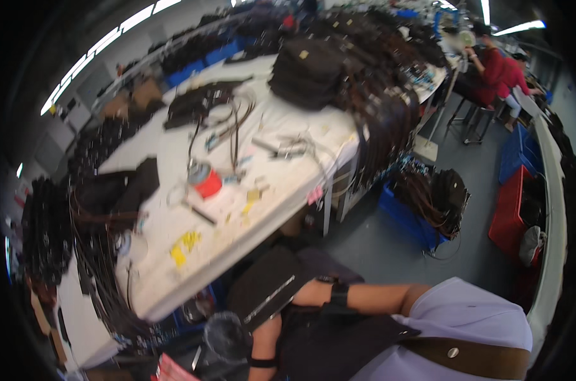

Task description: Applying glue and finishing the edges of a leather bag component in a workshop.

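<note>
Dark piece (262,287) at lower centre: judged in work, not set down. Left hand (268,325) and right hand (308,293) are at it; their grip (fingers hidden) cannot be told. A dark stack (307,73) sits on the desk (288,184), upper centre; finished or waiting, undetermined.

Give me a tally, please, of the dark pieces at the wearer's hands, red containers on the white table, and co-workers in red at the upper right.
Dark piece: 1
Red container: 1
Co-workers in red: 2
Total: 4
</note>
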### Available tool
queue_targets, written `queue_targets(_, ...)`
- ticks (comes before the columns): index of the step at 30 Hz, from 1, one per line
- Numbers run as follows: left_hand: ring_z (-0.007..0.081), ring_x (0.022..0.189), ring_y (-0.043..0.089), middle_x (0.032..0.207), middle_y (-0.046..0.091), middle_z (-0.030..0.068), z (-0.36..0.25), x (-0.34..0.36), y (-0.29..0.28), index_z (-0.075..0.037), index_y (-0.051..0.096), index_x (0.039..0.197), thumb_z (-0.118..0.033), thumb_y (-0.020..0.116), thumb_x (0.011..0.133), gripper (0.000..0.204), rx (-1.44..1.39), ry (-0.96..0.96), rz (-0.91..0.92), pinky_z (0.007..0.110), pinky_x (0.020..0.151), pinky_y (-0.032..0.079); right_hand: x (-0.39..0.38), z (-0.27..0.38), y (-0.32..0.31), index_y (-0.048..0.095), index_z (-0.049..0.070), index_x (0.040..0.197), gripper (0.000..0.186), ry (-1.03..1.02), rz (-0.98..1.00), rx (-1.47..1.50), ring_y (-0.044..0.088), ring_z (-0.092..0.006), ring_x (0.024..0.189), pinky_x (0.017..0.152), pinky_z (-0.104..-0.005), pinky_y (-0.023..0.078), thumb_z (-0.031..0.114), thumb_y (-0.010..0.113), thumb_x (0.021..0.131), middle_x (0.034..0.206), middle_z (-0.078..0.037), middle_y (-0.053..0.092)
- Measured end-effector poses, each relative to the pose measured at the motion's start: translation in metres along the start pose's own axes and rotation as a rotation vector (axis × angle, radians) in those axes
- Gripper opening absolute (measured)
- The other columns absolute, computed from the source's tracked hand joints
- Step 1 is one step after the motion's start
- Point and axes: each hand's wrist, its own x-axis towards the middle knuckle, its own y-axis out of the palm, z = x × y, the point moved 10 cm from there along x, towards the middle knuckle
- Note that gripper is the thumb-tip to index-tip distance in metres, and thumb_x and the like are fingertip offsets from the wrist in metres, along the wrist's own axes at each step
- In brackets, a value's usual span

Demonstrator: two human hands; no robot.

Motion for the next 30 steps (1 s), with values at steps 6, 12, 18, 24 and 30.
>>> queue_targets(6, 0.0369, 0.118, 0.046, 0.126, 0.051, 0.0209, 0.013, -0.016, 0.049, -0.004, 0.053, 0.122, -0.026, 0.049, 0.091, 0.039, -0.048, -0.129, 0.435, 0.042, 0.101, 0.035, -0.025, -0.036, 0.042, 0.059, 0.005, 0.112, 0.033, 0.299, 0.500, -0.125, 0.054, -0.0344, 0.108, 0.090, -0.0390, 0.044, 0.022, 0.042, 0.090, 0.119, -0.019, 0.057)
queue_targets(12, 0.0331, 0.102, 0.059, 0.107, 0.063, 0.0176, -0.016, -0.042, -0.018, -0.002, 0.062, 0.105, -0.018, 0.058, 0.087, 0.025, -0.451, -0.024, 0.368, 0.038, 0.088, 0.046, -0.028, 0.018, 0.000, 0.061, 0.004, 0.107, 0.028, 0.136, 0.395, -0.057, 0.058, -0.0349, 0.098, 0.085, -0.0408, 0.045, 0.021, 0.055, 0.086, 0.105, -0.018, 0.062)
queue_targets(18, 0.0163, 0.088, 0.061, 0.094, 0.066, 0.0081, 0.072, -0.048, -0.093, -0.001, 0.064, 0.095, -0.008, 0.067, 0.079, 0.017, -0.631, -0.459, -0.031, 0.029, 0.079, 0.048, 0.001, 0.002, -0.086, 0.062, -0.001, 0.099, 0.019, 0.284, 0.138, 0.300, 0.061, -0.0164, 0.079, 0.071, -0.0263, 0.049, 0.012, 0.062, 0.086, 0.091, -0.009, 0.063)
queue_targets(24, 0.0203, 0.098, 0.062, 0.108, 0.064, 0.0115, 0.072, 0.012, -0.065, -0.001, 0.064, 0.098, -0.008, 0.070, 0.076, 0.024, -0.191, -0.063, -0.139, 0.031, 0.089, 0.045, 0.049, -0.047, -0.059, 0.054, 0.002, 0.122, 0.042, -0.038, 0.030, -0.055, 0.055, -0.0177, 0.104, 0.084, -0.0280, 0.045, 0.010, 0.065, 0.082, 0.119, -0.011, 0.056)
queue_targets(30, 0.0177, 0.098, 0.062, 0.101, 0.068, 0.0102, 0.140, -0.018, -0.021, -0.002, 0.068, 0.092, -0.005, 0.065, 0.081, 0.012, -0.716, -0.459, -0.053, 0.029, 0.091, 0.045, 0.026, -0.123, -0.025, 0.064, 0.002, 0.109, 0.023, 0.523, 0.072, 0.468, 0.056, -0.0058, 0.088, 0.078, -0.0220, 0.046, 0.007, 0.061, 0.087, 0.098, -0.003, 0.064)
